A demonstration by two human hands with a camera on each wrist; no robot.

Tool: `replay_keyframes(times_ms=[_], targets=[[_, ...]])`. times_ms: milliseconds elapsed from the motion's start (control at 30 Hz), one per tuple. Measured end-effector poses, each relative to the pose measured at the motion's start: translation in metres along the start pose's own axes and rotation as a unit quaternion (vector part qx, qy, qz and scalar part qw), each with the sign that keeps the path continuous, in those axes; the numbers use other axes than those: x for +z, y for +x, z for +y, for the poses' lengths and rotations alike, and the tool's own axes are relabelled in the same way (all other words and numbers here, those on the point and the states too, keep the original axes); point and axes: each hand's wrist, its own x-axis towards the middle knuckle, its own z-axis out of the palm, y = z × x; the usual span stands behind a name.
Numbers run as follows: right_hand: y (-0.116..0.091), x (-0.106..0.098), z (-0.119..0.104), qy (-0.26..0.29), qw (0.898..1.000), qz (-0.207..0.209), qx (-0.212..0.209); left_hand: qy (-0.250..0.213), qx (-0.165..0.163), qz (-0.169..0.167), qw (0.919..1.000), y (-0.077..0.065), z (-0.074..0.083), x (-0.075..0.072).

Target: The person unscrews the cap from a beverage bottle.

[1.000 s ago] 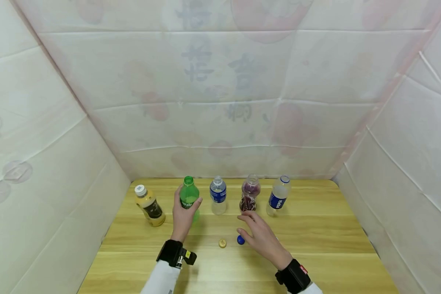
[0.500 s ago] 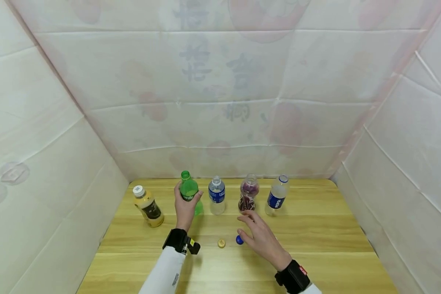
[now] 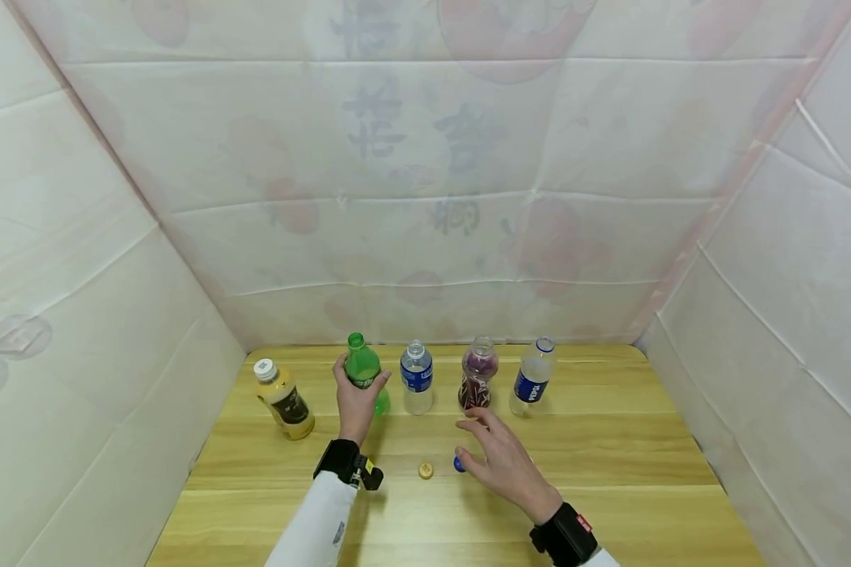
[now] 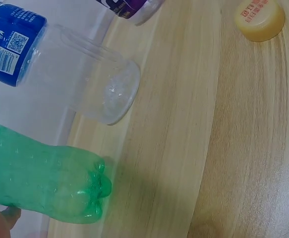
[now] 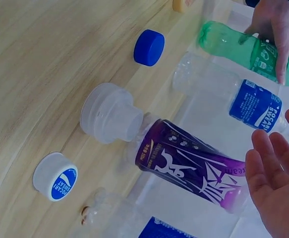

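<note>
My left hand (image 3: 355,408) grips a green plastic bottle (image 3: 362,366) without a cap around its middle, thumb on the right side. In the left wrist view the lower part of this green bottle (image 4: 50,173) shows; whether its base touches the table I cannot tell. My right hand (image 3: 505,463), fingers loosely bent and holding nothing, hovers over the table in front of a purple-labelled bottle (image 3: 479,370). Below it a blue cap (image 5: 149,48), a translucent stepped cap (image 5: 108,113) and a white Pocari Sweat cap (image 5: 56,177) lie on the wood; the head view partly hides them.
A clear blue-labelled bottle (image 3: 417,378) stands right of the green one, and a Pepsi bottle (image 3: 533,376) at the far right. A yellow drink bottle (image 3: 284,399) with a white cap stands left. A yellow cap (image 3: 426,470) lies mid-table (image 3: 425,528). Fabric walls (image 3: 425,236) enclose the back and sides.
My left hand has moved the green bottle farther back, towards the row of bottles. My right hand has stayed almost still.
</note>
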Motion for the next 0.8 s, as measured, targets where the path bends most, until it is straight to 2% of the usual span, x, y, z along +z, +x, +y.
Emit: replay_keyframes(times_ms=[267, 433, 800], targets=[[-0.001, 0.001, 0.002, -0.011, 1.000, 0.000, 0.001, 0.009, -0.007, -0.021, 0.9997, -0.003, -0.004, -0.003], [0.000, -0.002, 0.003, -0.027, 1.000, 0.006, 0.002, 0.021, -0.006, -0.022, 0.9995, -0.017, -0.005, -0.009], [0.002, -0.008, 0.006, -0.022, 1.000, 0.005, 0.018, 0.047, 0.035, -0.002, 0.9983, -0.048, 0.008, -0.040]])
